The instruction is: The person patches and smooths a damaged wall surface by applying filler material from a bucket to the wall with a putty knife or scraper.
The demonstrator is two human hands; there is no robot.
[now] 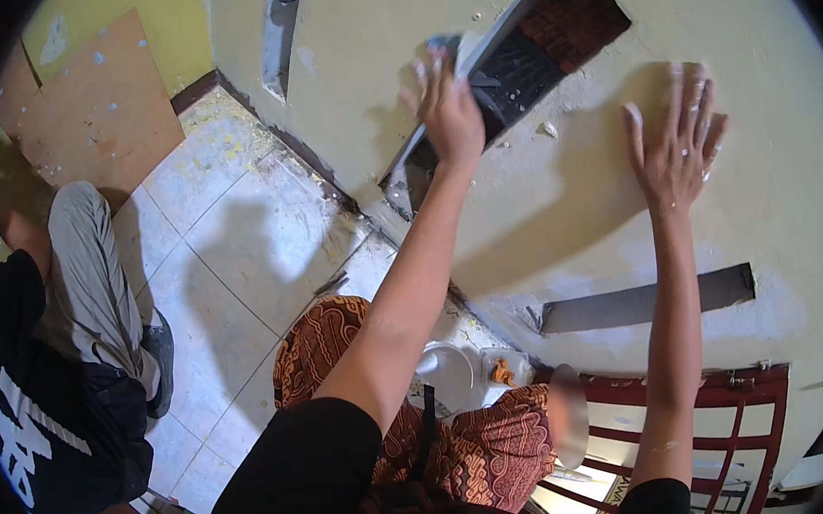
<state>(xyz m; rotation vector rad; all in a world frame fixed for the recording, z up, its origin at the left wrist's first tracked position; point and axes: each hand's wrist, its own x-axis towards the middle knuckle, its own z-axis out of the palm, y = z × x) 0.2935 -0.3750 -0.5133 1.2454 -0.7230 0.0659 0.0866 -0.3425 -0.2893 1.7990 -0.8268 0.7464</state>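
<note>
My left hand (pixel 451 116) presses on the cream wall (pixel 561 170) at the left edge of a slanted, slot-like opening (pixel 549 39). Under its fingertips is a small flat blue-grey and white piece (pixel 447 46), blurred and mostly covered, so its kind does not show. To the right of the opening, my right hand (pixel 676 151) rests against the wall with fingers spread and nothing in it. White dust or paste marks its fingers. A small pale chip (pixel 546 130) clings to the wall between the hands. Dark and reddish-brown surfaces show through the opening.
At the left, another person in a black shirt and grey trousers (pixel 90 275) sits near a speckled brown board (pixel 90 109). Spattered white tiles (pixel 237 272) cover the floor. Below me are a round white container (pixel 444 376), a lower wall slot (pixel 645 300) and a dark red grille (pixel 738 405).
</note>
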